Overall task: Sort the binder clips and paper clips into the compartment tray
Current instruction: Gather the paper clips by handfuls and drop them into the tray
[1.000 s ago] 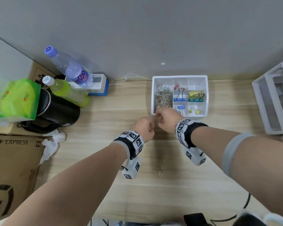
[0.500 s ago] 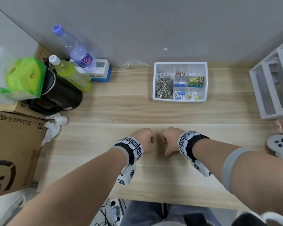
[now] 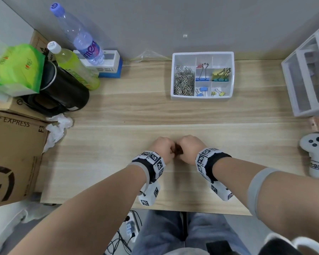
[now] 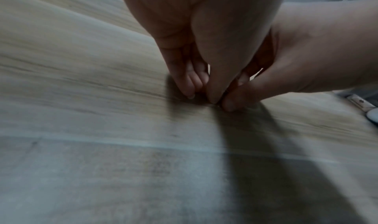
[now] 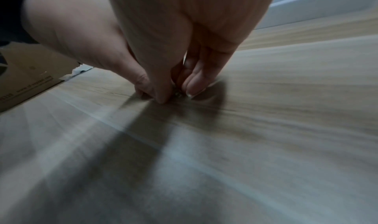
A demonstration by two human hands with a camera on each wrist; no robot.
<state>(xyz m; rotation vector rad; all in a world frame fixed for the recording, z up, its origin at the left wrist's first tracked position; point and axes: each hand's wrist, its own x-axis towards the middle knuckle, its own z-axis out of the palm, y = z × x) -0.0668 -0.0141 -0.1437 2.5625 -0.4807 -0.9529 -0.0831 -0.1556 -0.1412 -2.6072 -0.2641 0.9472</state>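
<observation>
The white compartment tray [image 3: 203, 54] stands at the back of the wooden table. Its left bin holds a heap of silver paper clips [image 3: 184, 82]; the other bins hold blue binder clips [image 3: 203, 78] and yellow binder clips [image 3: 220, 76]. Near the table's front, my left hand [image 3: 163, 147] and right hand [image 3: 190, 146] meet knuckle to knuckle, fingers curled down onto the wood. In the right wrist view my right hand [image 5: 175, 96] pinches a small metal paper clip [image 5: 177, 94] against the table. My left hand [image 4: 201, 97] pinches at the same spot; most of the clips are hidden under the fingers.
Two bottles [image 3: 81, 43], a black kettle [image 3: 63, 89] and a green packet stand at the back left. A cardboard box [image 3: 13, 153] and crumpled tissue [image 3: 57, 126] lie on the left. A white drawer unit [image 3: 307, 76] and a game controller [image 3: 315, 153] are on the right.
Both hands pulled back from the tray's front edge to the near part of the table. They closed together over the loose paper clips that lay there, which are now covered.
</observation>
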